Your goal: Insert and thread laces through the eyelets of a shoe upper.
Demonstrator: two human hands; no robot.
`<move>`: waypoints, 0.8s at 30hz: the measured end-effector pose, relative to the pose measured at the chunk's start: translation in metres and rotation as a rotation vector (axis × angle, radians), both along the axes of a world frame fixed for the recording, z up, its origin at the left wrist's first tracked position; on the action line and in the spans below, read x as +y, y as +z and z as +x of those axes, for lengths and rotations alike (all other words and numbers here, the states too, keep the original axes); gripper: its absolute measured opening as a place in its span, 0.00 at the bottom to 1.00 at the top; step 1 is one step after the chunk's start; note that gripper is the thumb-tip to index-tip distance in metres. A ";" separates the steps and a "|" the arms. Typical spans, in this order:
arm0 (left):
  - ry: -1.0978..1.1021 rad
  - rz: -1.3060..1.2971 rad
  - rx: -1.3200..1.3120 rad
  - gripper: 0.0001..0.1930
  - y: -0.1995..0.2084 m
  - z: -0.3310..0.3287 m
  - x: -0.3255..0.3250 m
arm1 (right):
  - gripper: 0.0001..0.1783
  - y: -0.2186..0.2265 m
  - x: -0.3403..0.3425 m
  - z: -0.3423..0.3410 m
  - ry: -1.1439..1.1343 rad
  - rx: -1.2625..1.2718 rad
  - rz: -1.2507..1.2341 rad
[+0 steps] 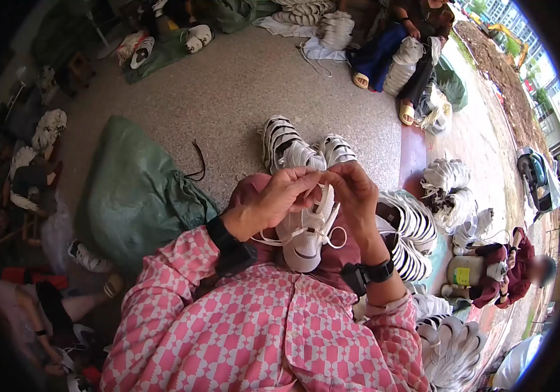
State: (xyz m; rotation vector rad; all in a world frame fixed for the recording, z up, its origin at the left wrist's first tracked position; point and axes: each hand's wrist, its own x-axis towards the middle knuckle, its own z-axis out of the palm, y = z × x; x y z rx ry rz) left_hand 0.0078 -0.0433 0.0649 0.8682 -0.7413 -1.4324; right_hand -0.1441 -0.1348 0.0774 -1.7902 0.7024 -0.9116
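A white sneaker [304, 240] rests on my lap, toe toward me, with its loose white lace [337, 238] looping out on both sides. Above it my left hand [288, 197] and my right hand [356, 191] meet, thumbs and fingertips pinched together. Whatever lies between the fingertips is too small to make out. Just beyond my hands, stacked white shoe uppers [282, 140] lie by my knees, with another stack [339, 149] to their right.
A green sack [137, 189] slumps on the floor at my left. Rows of white uppers [410, 225] lie at my right, with more piles [446, 176] beyond. A seated person [414, 39] holds stacked uppers at the far right; another person [512, 268] sits at right.
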 end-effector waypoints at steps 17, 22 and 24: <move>-0.180 0.074 -0.182 0.14 0.004 -0.006 0.009 | 0.06 -0.001 0.004 0.001 0.095 -0.145 0.360; -0.065 -0.024 -0.315 0.15 -0.021 -0.009 0.006 | 0.10 0.013 0.004 0.000 0.131 -0.154 0.531; -0.049 0.036 -0.252 0.16 -0.021 -0.007 0.008 | 0.12 0.014 0.001 -0.005 0.107 -0.161 0.604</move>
